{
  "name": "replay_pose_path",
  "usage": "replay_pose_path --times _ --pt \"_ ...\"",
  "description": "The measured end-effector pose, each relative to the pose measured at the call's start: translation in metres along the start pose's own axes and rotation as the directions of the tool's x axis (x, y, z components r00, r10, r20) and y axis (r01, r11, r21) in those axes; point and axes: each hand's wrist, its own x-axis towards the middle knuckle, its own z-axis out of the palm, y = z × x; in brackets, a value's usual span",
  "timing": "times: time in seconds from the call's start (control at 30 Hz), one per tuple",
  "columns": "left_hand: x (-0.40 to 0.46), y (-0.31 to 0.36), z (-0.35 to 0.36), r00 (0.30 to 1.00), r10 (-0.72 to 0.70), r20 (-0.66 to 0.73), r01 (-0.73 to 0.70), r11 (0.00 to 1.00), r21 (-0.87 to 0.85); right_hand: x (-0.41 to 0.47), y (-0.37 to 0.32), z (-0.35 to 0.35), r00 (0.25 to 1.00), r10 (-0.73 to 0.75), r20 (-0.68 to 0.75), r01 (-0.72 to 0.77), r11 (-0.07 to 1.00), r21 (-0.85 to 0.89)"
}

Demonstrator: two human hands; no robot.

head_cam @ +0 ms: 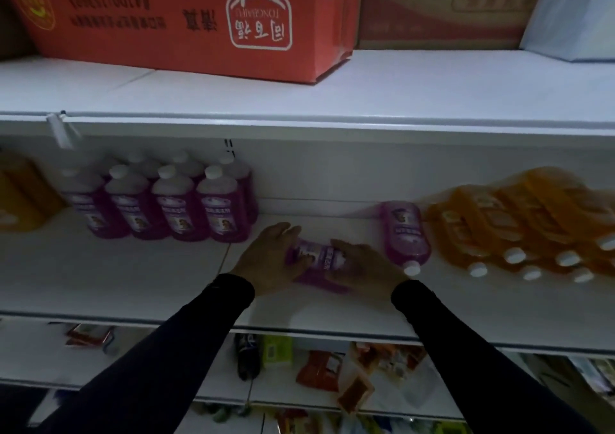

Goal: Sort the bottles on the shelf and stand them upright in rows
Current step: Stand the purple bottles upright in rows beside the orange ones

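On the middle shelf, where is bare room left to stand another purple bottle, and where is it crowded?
Bare shelf lies in front of the upright purple bottles, and between them and the left hand. Right is crowded: a lying purple bottle beside the heaped orange bottles. Both hands, right hand, hold another bottle.

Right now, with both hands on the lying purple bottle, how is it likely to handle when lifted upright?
The purple bottle looks filled with liquid, so probably weighty for its size. Lying on its side on the shelf, it may roll if released. The left hand and right hand grip its smooth plastic, possibly slippery.
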Motion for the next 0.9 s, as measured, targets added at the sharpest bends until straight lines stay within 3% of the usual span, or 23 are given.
replay_pose_path --times 0.07,0.23,0.4,0.53,0.63,0.73,0.9 --pt "0.002 -0.006 -0.001 0.996 0.0 0.087 0.0 1.0 0.006 -0.002 -0.001 0.003 1.0 0.006 -0.015 -0.005 0.998 0.067" --pt "0.006 -0.013 -0.005 0.974 0.088 0.208 -0.083 0.996 -0.032 -0.011 -0.014 -0.005 0.994 -0.079 -0.07 0.076 0.996 -0.044" --pt "0.014 -0.019 -0.017 0.979 0.105 0.172 -0.088 0.991 -0.102 -0.013 -0.048 -0.034 0.93 -0.298 -0.213 0.249 0.941 -0.231" --pt "0.011 -0.022 -0.013 0.989 0.108 0.101 -0.078 0.963 -0.26 -0.01 -0.081 -0.046 0.867 -0.388 -0.312 0.37 0.921 -0.12" --pt "0.0 -0.033 -0.002 0.996 0.039 0.076 0.006 0.856 -0.517 -0.005 -0.095 -0.028 0.865 -0.3 -0.403 0.366 0.926 0.096" --pt "-0.008 -0.043 0.005 0.998 -0.005 0.068 0.045 0.793 -0.608 0.0 -0.098 0.0 0.915 -0.121 -0.386 0.279 0.88 0.385" --pt "-0.009 -0.056 0.005 0.996 0.021 0.081 0.027 0.84 -0.542 0.011 -0.098 0.037 0.919 -0.033 -0.394 0.21 0.886 0.414"
